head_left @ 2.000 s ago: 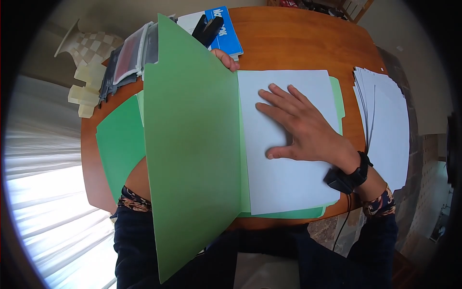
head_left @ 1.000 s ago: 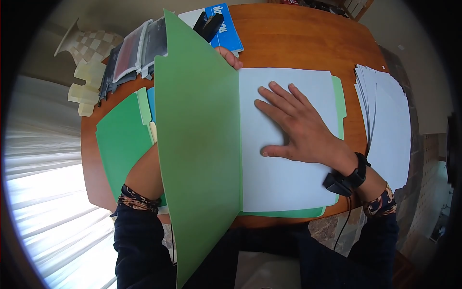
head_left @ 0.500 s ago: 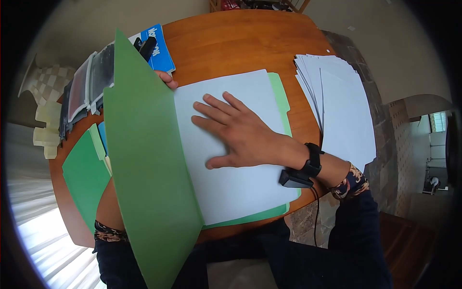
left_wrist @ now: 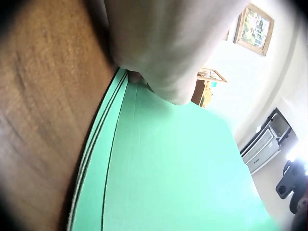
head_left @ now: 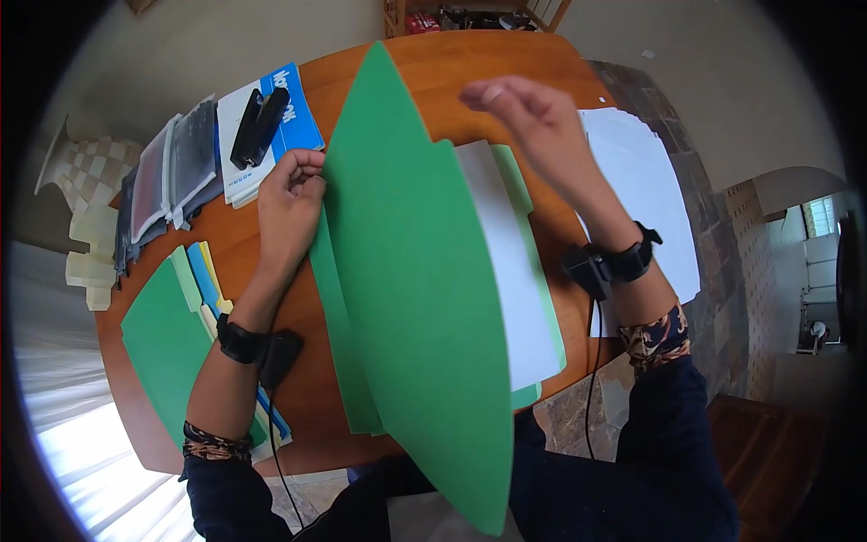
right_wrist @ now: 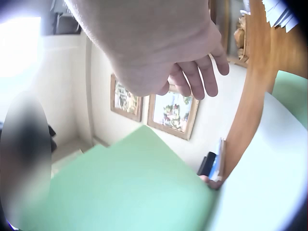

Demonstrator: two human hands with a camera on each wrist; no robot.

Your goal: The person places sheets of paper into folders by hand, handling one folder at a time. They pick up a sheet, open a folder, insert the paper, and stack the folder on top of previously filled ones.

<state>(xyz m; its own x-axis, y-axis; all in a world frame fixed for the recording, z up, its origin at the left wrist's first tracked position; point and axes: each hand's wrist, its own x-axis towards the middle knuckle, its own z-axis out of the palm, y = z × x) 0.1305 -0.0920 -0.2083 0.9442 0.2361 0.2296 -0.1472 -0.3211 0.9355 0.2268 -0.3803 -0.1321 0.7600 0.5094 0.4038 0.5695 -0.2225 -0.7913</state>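
A green file folder (head_left: 406,289) stands half-open, its front cover tilted up over a stack of white paper (head_left: 510,235). My left hand (head_left: 291,203) has its fingers curled at the folder's upper left corner, by the fold. In the left wrist view, that hand's fingertips are at the layered edges of the green folder (left_wrist: 163,159), partly hidden by the hand. My right hand (head_left: 533,122) is raised to the right of the cover, away from it, with its fingers loosely bent and nothing in them. More green folder layers lie under the cover.
Several folders (head_left: 163,334) lie fanned at the left. A black stapler (head_left: 259,128) rests on a blue-and-white notebook (head_left: 302,117). Zip pouches (head_left: 172,163) lie at the far left, and a pile of white paper (head_left: 641,199) lies on the right of the table (head_left: 452,77).
The green cover has swung from the left over the paper, showing its outer face. My right hand has lifted off the paper; my left hand has come into view at the folder's fold.
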